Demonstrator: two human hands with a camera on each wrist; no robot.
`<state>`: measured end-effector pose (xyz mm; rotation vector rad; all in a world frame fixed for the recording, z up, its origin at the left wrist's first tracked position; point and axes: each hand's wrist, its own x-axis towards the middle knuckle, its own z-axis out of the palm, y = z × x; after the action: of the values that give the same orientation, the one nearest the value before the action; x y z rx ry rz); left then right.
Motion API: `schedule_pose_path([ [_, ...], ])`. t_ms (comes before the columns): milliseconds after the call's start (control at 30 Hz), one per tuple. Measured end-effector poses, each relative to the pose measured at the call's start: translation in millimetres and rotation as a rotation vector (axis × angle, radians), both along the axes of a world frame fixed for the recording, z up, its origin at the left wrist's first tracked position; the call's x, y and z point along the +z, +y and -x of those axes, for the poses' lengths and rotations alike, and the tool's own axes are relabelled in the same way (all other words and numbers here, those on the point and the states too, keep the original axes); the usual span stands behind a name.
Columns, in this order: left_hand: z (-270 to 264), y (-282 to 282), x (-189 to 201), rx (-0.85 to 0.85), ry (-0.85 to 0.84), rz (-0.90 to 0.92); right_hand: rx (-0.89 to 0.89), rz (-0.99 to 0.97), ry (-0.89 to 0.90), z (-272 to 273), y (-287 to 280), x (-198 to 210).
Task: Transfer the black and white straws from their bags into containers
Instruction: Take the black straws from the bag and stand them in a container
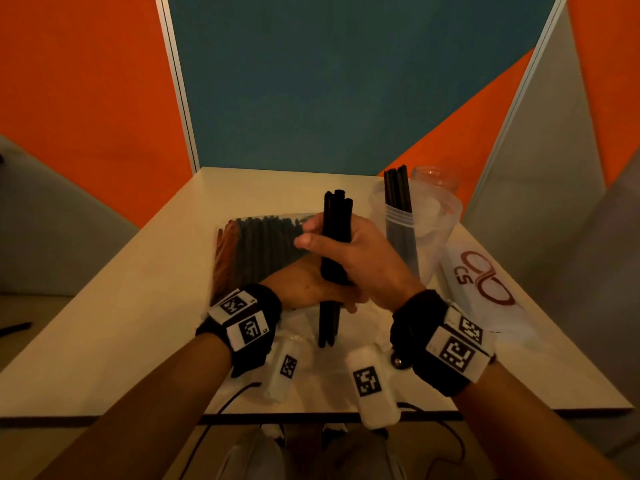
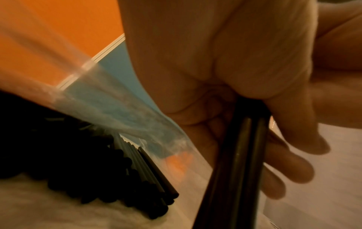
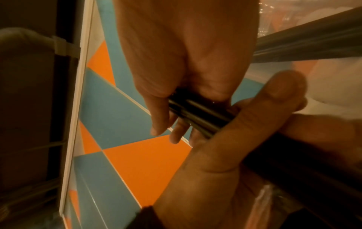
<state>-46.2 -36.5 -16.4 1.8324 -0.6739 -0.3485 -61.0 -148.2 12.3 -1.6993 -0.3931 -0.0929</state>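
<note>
Orange and blue partition panels [image 1: 311,81] stand behind a pale worktop [image 1: 104,323], whose near edge runs just under the wrists.

Above its middle the right hand [image 1: 363,261] wraps a bundle of thin black plastic straws [image 1: 336,233], held upright, with fingers [image 3: 156,120] and thumb curled round its middle. The left hand [image 1: 304,289] grips the same bundle lower, close under the right; its fingers [image 2: 293,167] are curled round the stems. The bottom ends reach down to the worktop, but I cannot tell if they touch it.

Behind the hands lies a clear plastic bag with many black straws [image 1: 263,244], flat, its mouth open toward the person. At the right stands a clear plastic container [image 1: 433,223], holding a few black straws in a small zip bag [image 1: 400,216]. Beside it lies a white packet with a red logo [image 1: 485,282].

I judge the straws light, stiff along their length and smooth, so single ones can slip out of a loose grip and crush under a hard one. A firm, even hold at the middle seems best. The way to the container is short and open, but its rim is narrow and already partly filled. The right edge of the worktop is near it.
</note>
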Motion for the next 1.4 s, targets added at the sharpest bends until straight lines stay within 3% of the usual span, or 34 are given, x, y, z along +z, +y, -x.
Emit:
schedule_pose_path([
  [133,0,-2,10,-0.026,-0.041,-0.037,0.051,-0.036,-0.035,-2,-5,11],
  [267,-11,-4,39,0.035,-0.059,0.072,-0.037,-0.115,-0.261,0,-29,72],
  [400,-30,-13,59,0.175,-0.340,-0.010,-0.118,-0.226,-0.551,0,-76,137],
  [533,-41,-30,62,0.065,-0.578,-0.284,-0.281,-0.253,-0.694,-18,-110,152],
  [633,-47,-40,51,-0.015,-0.601,-0.484,-0.434,-0.162,-0.572,-40,-118,122],
  [767,-49,-45,44,0.017,-0.629,-0.495,-0.434,0.213,-0.241,-60,-118,73],
  [900,-51,-45,42,0.009,-0.634,-0.528,-0.424,0.497,0.062,-71,-113,58],
  [1200,-55,-43,39,-0.011,-0.596,-0.499,-0.570,1.076,0.167,-81,-93,60],
  [1267,-55,-43,38,-0.016,-0.590,-0.494,-0.570,1.093,0.158,-84,-94,59],
  [1400,-56,-42,39,-0.032,-0.577,-0.477,-0.584,0.789,0.160,-83,-102,56],
])
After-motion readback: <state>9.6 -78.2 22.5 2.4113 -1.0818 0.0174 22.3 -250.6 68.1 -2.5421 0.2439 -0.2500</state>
